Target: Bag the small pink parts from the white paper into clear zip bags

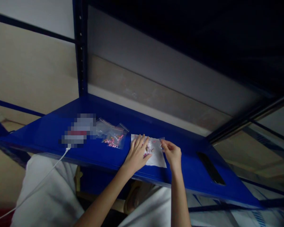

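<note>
Left hand [137, 154]: fingers spread apart, tips resting on the left part of a clear plastic bag [153, 147].

Right hand [171, 154]: fingers drawn together, tips pinching the bag's upper right corner.

Bag: lying flat on a white paper sheet [159, 160], between both hands; small pink pieces inside, too small to identify.

Shelf: a blue metal shelf [180, 171] carries the sheet, seen from below, on a dark-blue slotted upright [80, 53].

Nearby: a second clear bag of pink pieces [115, 140] sits just left of the sheet, beside a pixelated patch [79, 130] — its contents hidden — with a white cable [33, 186] trailing down from it.
</note>
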A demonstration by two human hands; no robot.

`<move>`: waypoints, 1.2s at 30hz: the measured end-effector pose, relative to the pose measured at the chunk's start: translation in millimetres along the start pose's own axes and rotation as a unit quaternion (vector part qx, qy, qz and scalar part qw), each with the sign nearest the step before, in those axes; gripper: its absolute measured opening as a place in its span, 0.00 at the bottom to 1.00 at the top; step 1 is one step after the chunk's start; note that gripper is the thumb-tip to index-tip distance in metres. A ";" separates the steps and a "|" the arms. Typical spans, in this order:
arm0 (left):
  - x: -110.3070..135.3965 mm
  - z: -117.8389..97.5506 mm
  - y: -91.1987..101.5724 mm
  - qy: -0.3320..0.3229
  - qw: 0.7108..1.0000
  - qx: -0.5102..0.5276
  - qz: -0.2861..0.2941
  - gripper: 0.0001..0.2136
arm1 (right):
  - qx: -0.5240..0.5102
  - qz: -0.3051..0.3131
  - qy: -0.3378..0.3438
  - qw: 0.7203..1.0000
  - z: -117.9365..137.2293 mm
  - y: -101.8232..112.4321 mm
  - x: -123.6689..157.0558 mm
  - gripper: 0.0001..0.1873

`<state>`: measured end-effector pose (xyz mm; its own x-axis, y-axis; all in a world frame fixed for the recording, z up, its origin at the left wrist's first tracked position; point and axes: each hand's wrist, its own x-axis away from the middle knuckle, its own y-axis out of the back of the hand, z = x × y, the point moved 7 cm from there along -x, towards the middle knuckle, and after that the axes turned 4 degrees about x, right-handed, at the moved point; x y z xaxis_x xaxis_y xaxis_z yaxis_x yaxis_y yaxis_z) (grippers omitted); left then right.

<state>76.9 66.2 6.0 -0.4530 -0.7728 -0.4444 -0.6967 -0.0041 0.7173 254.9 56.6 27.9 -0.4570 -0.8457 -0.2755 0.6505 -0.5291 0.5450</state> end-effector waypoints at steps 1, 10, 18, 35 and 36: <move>0.3 0.2 -0.1 0.001 1.000 -0.002 -0.003 0.31 | 0.009 -0.001 0.007 1.000 4.9 1.1 -0.9 0.25; 1.4 0.1 -3.8 -0.004 0.999 -0.032 -0.010 0.25 | 0.034 0.041 0.041 0.998 24.4 -16.2 0.2 0.27; 1.7 0.6 -3.1 -0.002 0.999 -0.030 -0.018 0.26 | 0.139 0.034 0.113 0.983 45.4 -16.1 3.4 0.15; 3.0 -3.4 0.2 -0.015 1.000 -0.004 -0.020 0.28 | 0.060 0.049 0.074 0.994 11.7 -30.0 1.5 0.18; 3.1 -3.6 1.1 -0.014 1.000 0.004 -0.022 0.27 | 0.059 0.048 0.077 0.994 13.6 -29.4 2.0 0.18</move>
<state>76.7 61.5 7.4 -0.4380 -0.7536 -0.4902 -0.7199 -0.0326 0.6933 226.6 71.4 22.2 -0.2924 -0.8970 -0.3316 0.6060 -0.4420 0.6613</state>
